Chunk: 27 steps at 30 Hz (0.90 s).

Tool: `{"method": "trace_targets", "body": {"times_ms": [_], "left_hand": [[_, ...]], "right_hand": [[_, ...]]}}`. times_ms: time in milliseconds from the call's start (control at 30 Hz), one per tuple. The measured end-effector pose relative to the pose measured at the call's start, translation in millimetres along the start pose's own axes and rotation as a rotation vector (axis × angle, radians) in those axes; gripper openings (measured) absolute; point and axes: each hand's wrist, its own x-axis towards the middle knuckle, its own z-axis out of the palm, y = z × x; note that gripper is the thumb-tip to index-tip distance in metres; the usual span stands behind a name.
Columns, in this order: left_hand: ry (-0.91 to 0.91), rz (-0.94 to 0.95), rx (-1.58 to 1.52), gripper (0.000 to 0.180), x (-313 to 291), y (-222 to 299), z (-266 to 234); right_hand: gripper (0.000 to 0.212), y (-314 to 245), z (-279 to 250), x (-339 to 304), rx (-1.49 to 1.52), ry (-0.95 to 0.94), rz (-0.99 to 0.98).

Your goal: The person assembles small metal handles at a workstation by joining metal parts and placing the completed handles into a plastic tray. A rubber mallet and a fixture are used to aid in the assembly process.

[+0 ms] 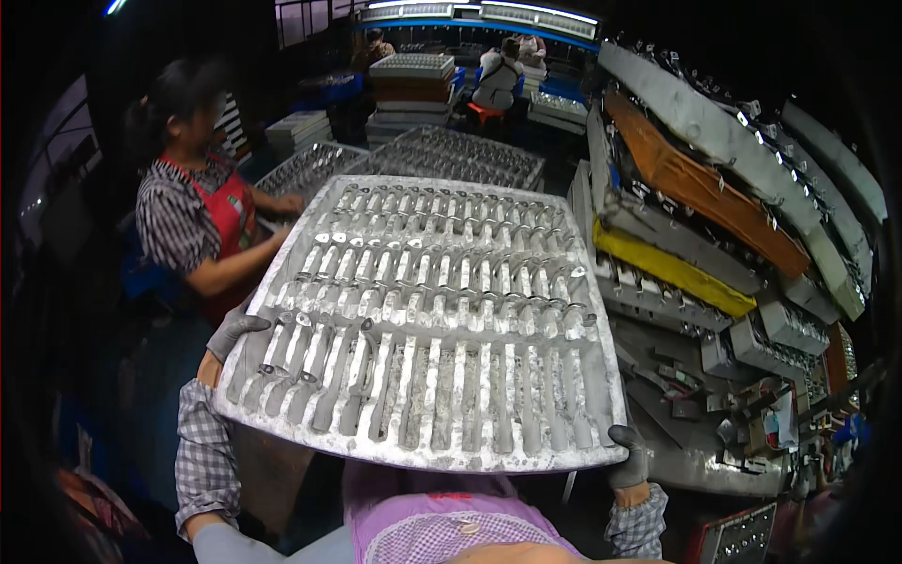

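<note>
A wide grey-white slotted tray [451,458] is held in front of my body. My left hand [235,336], in a grey glove, grips its left edge with the thumb over the rim. At the near right corner my right hand [629,458], also gloved, is closed on the edge; its fingers underneath are hidden. Rows of shiny metal parts [413,268] fill the far and middle slots of the tray. In the near row, a few metal parts lie at the left, and the slots further right hold none.
A person [202,207] in a red apron stands close by on the left. Beyond the tray are more part-filled trays [451,155] and a tray stack [411,80]. Tall, leaning tray stacks [695,188] rise on the right, above a grey worktop [676,432]. Other people sit further back.
</note>
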Motion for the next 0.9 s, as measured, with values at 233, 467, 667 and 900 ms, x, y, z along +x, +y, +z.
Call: {"method": "trace_targets", "body": {"times_ms": [233, 467, 667, 900], "left_hand": [[0.035, -0.024, 0.042, 0.086, -1.9, 6.5, 4.7], [0.079, -0.139, -0.142, 0.066, -2.3, -5.2, -7.6], [0.092, -0.384, -0.587, 0.048, -15.8, -30.0, -4.4], [0.143, -0.185, -0.887, 0.063, -70.6, -24.2, 39.0]], "right_hand": [[0.083, -2.2, -2.2, 0.0, 0.051, 0.025, 0.043], [0.08, -7.5, 5.2, -6.4, 0.137, -0.008, 0.029], [0.078, 3.0, -36.1, 18.0, 0.021, -0.041, 0.046], [0.06, 2.2, -27.4, 34.1, -0.12, 0.041, 0.242]]}}
